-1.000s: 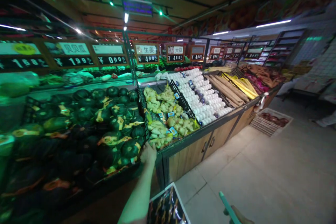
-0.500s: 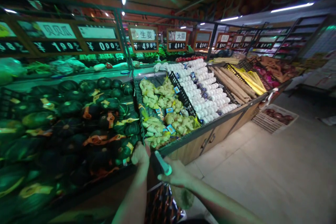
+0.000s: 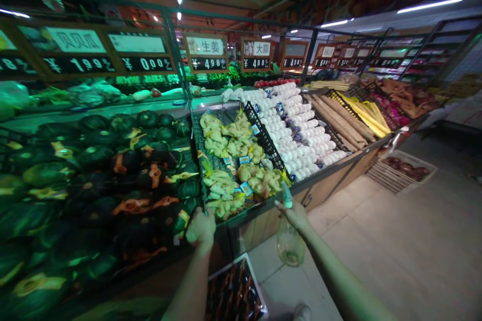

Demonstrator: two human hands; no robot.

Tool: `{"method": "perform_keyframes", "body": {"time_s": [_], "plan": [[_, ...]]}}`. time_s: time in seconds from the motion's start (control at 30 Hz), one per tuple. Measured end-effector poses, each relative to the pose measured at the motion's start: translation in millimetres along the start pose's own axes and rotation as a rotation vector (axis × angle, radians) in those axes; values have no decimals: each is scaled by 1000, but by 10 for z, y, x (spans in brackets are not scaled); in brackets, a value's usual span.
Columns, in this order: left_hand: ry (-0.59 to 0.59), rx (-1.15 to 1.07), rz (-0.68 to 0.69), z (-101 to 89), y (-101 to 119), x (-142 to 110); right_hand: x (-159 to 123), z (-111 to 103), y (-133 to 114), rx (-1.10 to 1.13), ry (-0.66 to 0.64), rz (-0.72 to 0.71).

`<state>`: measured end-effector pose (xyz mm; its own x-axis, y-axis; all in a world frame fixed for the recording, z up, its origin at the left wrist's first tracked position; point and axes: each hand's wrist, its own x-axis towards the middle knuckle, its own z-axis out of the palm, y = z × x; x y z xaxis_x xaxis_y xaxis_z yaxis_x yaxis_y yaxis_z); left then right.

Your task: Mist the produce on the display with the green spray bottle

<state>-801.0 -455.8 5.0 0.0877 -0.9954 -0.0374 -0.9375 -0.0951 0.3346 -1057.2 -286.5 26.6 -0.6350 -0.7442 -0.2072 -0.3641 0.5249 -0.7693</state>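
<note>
Green-capped and clear, a plastic spray bottle (image 3: pixel 289 246) hangs from the right hand (image 3: pixel 297 215), whose fingers are wrapped around its neck, just in front of the knobbly yellow ginger roots (image 3: pixel 241 160) on the wooden produce stand (image 3: pixel 324 183). The left hand (image 3: pixel 201 230) is clenched on the stand's front edge, beside dark green banded pumpkins (image 3: pixel 124 175). White netted garlic (image 3: pixel 297 125) lies further right.
</note>
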Motion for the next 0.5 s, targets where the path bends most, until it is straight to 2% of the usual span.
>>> {"method": "perform_keyframes", "body": {"time_s": [0.07,0.13,0.2,0.37,0.43,0.5], "plan": [[12,4,8,12,3,-5,84,-96,42,-20,31,36],[23,6,15,27,1,-3,94,-43,-62,-34,4,0],[31,3,18,37,-6,3,28,154,-299,-51,-59,-85],[17,-15,40,21,-39,13,-251,815,-1041,-84,-222,-331],[7,-23,52,12,-52,14,-273,928,-1194,-81,-235,-372],[1,-28,61,10,-60,12,-198,886,-1203,-77,-198,-353]]}}
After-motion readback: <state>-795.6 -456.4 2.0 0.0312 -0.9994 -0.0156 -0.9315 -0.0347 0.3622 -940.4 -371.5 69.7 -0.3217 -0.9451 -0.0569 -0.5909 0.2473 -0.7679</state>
